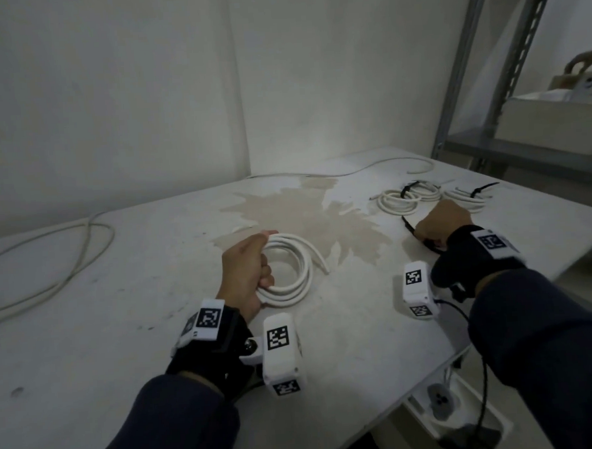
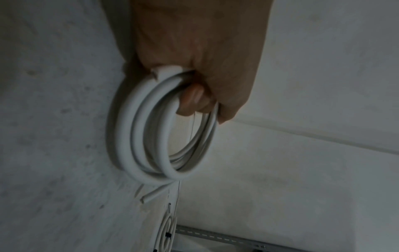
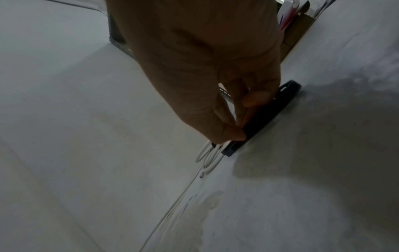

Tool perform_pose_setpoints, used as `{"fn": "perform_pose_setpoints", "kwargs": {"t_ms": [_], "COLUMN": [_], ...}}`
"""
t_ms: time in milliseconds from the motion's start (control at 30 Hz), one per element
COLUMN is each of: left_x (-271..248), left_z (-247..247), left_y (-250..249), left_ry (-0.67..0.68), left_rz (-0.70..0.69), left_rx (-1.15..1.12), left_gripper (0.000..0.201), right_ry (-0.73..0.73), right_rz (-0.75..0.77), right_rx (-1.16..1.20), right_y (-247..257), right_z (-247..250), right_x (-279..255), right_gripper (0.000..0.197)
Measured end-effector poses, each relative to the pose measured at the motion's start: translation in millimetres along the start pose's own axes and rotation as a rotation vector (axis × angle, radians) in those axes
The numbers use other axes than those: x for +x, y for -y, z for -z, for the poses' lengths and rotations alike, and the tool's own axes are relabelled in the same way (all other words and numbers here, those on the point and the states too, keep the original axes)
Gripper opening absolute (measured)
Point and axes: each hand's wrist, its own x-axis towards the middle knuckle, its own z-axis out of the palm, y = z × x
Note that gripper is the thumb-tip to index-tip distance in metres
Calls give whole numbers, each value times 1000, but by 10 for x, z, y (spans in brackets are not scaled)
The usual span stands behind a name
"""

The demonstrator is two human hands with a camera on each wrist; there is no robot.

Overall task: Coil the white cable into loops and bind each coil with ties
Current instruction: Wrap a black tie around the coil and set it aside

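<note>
A coil of white cable [image 1: 295, 270] with three or so loops is lifted on edge at the table's middle, one cut end [image 1: 322, 266] sticking out to the right. My left hand [image 1: 264, 258] grips the coil's left side, fingers curled through the loops [image 2: 151, 136]. My right hand [image 1: 437, 225] is down on the table at the right, thumb and fingers [image 3: 235, 134] pinching a bundle of black ties [image 3: 270, 109]. Two smaller white coils [image 1: 406, 199] [image 1: 464, 198], each bound with a black tie, lie just beyond the right hand.
A loose white cable [image 1: 50, 264] curves over the table's left end, and another [image 1: 387, 164] runs along the back edge. A brownish stain [image 1: 304, 217] marks the middle. A metal shelf [image 1: 485, 77] stands at the right. The table edge [image 1: 498, 320] runs diagonally at front right.
</note>
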Motion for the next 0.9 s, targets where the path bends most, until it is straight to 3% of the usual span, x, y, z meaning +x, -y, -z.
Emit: {"fn": "perform_pose_setpoints", "kwargs": {"t_ms": [67,233,300,333,400,467,567,633,767,900], "left_x": [-4,-12,-3,4,16,17,-9,-34,-40,36], "left_z": [16,65,100,123,188,288,492,634,852,973], "left_y": [-14,-57,-90,-113,-169,-222,-298,-354,-457,-472], "left_ry": [2,0,-22,-35,-63,-97,-146,-176,-238,-261], "left_rz": [-7,-31,-45,-55,-70,-76,-87,-95,-109,-96], "left_rx": [0,-17,-12,-7,-2,-3,-20,-39,-81,-140], "left_gripper": [19,20,20,19,19,18,18,19,19,18], "right_ry": [-16,-77,-87,-46,135,445,841,933,890,550], "right_rz": [-6,30,94,147,248,279,277,326,484,698], "right_rx": [18,54,229,425,851,1099,1211,1197,1134,989], "right_y": [-8,32,158,260,533,844,1303,1577,1978,2154], "right_z": [-1,37,104,141,215,235,93,-109,-505,-772], "right_x": [0,-21,-74,-150,-425,-740,-1119,-1307,-1548,-1529], "right_gripper": [34,23,21,16,4,11,17,18,14,19]}}
